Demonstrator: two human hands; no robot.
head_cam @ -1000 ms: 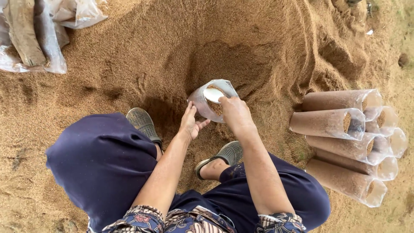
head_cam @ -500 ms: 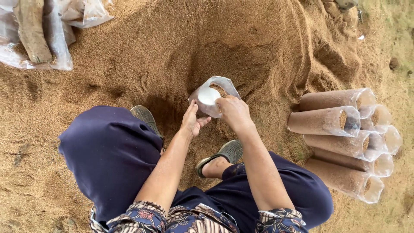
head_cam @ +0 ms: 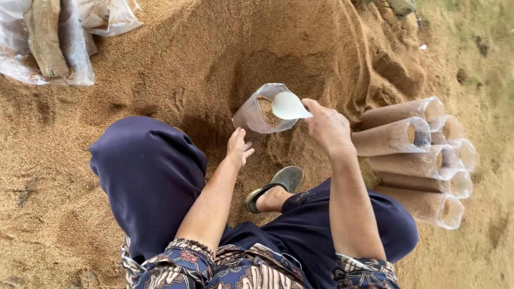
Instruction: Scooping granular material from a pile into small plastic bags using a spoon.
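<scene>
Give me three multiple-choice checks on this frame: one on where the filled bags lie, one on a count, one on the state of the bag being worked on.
1. Where do the filled clear plastic tube bags lie?
A. on the person's right side
B. beside the crumpled plastic sheet at top left
C. on the person's lap

2. How many sandalled feet show?
A. none
B. one
C. two

3. What state is the clear plastic bag by the hands in?
A. sealed and full
B. flat and empty
C. open and partly filled

Answers:
1 A: they are stacked on the sawdust-like pile beyond the right hand.
2 B: only one dark sandal is visible, between the knees.
3 C: its mouth gapes with brown material inside; the left hand is at its base, and the right hand holds a pale scoop at the mouth.
</scene>
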